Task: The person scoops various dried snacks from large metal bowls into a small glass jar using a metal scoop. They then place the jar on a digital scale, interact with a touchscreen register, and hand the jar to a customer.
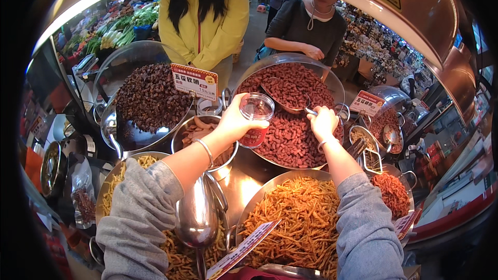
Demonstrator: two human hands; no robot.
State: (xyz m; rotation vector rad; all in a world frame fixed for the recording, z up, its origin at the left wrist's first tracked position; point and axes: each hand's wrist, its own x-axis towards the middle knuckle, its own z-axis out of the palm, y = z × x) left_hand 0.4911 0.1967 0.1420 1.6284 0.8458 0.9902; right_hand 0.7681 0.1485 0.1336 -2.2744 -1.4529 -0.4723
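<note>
My left hand (234, 121) is wrapped around a clear plastic jar (256, 105) with a red label bearing writing. The jar is held above the near left edge of a wide pan heaped with reddish-brown diced pieces (293, 140), which look like fried meat. How full the jar is, I cannot tell. In that same pan, my right hand (324, 121) grips the handle of a metal scoop (291, 109). The scoop's bowl rests among the pieces and points to the far left. A clear domed cover (337, 79) stands raised behind this pan.
Darker crumbly pieces (149, 101) fill a pan at left. Golden fried strips (295, 217) lie nearer, beside an upturned metal scoop (197, 212). Price signs (195, 81) stand between pans. Copper-coloured lamp hoods (393, 4) hang overhead. Two people (204, 19) stand across the counter.
</note>
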